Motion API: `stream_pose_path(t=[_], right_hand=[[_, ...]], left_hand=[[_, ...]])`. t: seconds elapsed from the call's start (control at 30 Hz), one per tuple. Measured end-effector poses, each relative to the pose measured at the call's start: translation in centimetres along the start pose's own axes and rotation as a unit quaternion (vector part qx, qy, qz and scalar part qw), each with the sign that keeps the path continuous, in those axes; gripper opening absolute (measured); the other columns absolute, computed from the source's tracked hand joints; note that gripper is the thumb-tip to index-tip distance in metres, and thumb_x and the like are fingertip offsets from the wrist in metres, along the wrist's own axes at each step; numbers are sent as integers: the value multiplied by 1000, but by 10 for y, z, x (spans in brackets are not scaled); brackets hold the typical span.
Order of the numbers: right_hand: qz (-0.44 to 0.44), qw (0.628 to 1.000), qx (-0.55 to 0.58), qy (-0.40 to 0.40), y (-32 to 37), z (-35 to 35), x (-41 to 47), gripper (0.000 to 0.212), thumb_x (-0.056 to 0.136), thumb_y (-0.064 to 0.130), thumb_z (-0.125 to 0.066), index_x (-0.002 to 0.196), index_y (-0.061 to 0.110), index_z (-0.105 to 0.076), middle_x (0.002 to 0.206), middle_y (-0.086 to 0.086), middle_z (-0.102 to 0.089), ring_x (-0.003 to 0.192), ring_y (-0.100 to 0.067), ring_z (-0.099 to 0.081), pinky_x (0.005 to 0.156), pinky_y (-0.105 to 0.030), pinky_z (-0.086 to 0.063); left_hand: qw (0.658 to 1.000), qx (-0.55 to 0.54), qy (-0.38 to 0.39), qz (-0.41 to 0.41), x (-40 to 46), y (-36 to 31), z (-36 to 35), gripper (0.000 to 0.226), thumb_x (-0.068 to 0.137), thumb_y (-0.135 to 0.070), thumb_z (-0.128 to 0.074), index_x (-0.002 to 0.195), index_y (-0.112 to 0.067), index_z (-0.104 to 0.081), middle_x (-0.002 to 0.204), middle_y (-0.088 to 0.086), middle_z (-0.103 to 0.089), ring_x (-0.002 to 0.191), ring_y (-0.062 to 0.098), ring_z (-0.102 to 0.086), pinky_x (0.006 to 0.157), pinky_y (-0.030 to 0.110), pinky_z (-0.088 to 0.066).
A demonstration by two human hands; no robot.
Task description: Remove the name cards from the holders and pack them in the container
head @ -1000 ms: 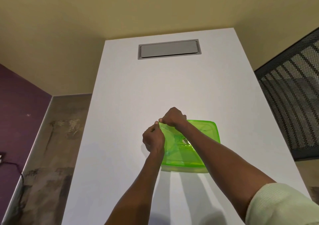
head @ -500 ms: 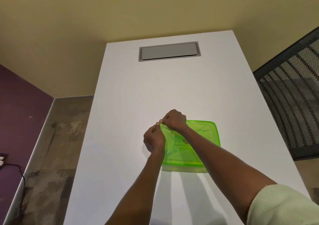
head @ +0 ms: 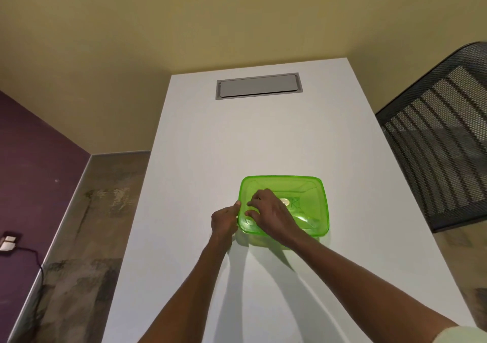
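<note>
We see the green container (head: 284,205), lid on, sitting on the white tabletop (head: 210,158) at about 4 o'clock from its middle. Our left hand (head: 224,220) grips the container's 9 o'clock edge, thumb against the rim. Our right hand (head: 268,213) presses loosely spread fingers on the lid.

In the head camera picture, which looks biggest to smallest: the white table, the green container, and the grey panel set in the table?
1. White table, by far the largest.
2. Green container.
3. Grey panel, though it lies farther from the camera, so its true size against the container is unsure.
</note>
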State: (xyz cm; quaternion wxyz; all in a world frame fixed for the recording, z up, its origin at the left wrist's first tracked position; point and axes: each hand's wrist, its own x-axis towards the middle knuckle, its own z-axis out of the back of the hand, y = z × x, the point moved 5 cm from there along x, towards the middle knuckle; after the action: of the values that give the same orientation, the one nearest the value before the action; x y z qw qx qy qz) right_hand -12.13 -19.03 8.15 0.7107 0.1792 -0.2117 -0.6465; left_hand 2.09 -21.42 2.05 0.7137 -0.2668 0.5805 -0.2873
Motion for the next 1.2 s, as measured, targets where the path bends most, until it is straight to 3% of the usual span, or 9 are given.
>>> stream_pose_path(t=[0.1, 0.23, 0.4, 0.57, 0.67, 0.8, 0.87, 0.97, 1.2], right_hand=[[42, 997, -51, 37, 16, -10, -26, 23, 88, 28, -62, 94, 7, -69, 100, -10, -64, 96, -29, -57, 72, -40, -52], [110, 984, -141, 14, 33, -15, -53, 28, 83, 7, -46, 101, 7, -67, 86, -9, -63, 78, -27, -59, 56, -37, -52], [159, 955, -247, 38, 46, -32, -67, 30, 77, 2, -40, 86, 8, -68, 75, -7, -57, 69, -22, -52, 60, -34, -48], [151, 959, -234, 44, 46, -37, -65, 18, 76, 3, -52, 86, 5, -68, 81, -7, -57, 73, -24, -54, 64, -33, -49], [154, 964, -211, 41, 48, -31, -65, 7, 73, 9, -64, 75, 12, -70, 78, -3, -58, 72, -21, -55, 60, -31, -49], [129, 977, -162, 46, 40, -22, -67, 23, 90, 9, -44, 97, 7, -66, 93, -7, -58, 83, -24, -55, 61, -37, -52], [99, 989, -104, 48, 33, -19, -66, 32, 98, 15, -31, 109, 5, -59, 102, -11, -55, 90, -26, -53, 68, -42, -51], [86, 993, -66, 48, 23, -12, -65, 32, 95, 9, -35, 118, 1, -57, 111, -18, -58, 99, -31, -55, 76, -44, -52], [-82, 991, 3, -103, -35, 24, -81, 6, 87, 2, -58, 86, 5, -64, 91, -10, -56, 87, -26, -53, 70, -39, -48]], left_hand=[[999, -25, 17, 15, -12, 13, 4, 19, 78, -21, -78, 75, -4, -71, 69, 11, -59, 60, 20, -53, 59, 30, -50], [996, -71, 46, 32, -28, 27, 5, 24, 78, -1, -75, 100, 9, -70, 81, 19, -63, 76, 25, -57, 85, 41, -56], [998, -68, 14, 10, -35, 31, 9, 30, 79, 2, -74, 107, 9, -68, 98, 27, -71, 85, 31, -68, 90, 45, -57], [998, 24, -49, -34, -39, 27, 9, 25, 78, -8, -75, 103, -2, -74, 90, 18, -75, 70, 25, -69, 85, 41, -60], [993, 87, -70, -46, -43, 25, 11, 25, 77, -13, -75, 101, -7, -76, 91, 14, -76, 80, 26, -73, 87, 39, -58], [998, 33, -34, -31, -48, 22, 11, 20, 78, -4, -76, 96, 3, -74, 91, 23, -74, 78, 29, -70, 90, 47, -57], [995, 77, -41, -58, -49, 16, 11, 17, 79, -9, -77, 93, 0, -75, 92, 23, -74, 83, 32, -70, 92, 46, -55], [971, 193, -81, -118, -61, 1, 10, 42, 80, -18, -76, 118, -1, -67, 117, 18, -69, 112, 31, -63, 101, 36, -47], [893, 279, -85, -342, -107, -14, -28, 45, 85, -6, -66, 127, 0, -55, 127, 16, -57, 123, 30, -52, 104, 31, -37]])
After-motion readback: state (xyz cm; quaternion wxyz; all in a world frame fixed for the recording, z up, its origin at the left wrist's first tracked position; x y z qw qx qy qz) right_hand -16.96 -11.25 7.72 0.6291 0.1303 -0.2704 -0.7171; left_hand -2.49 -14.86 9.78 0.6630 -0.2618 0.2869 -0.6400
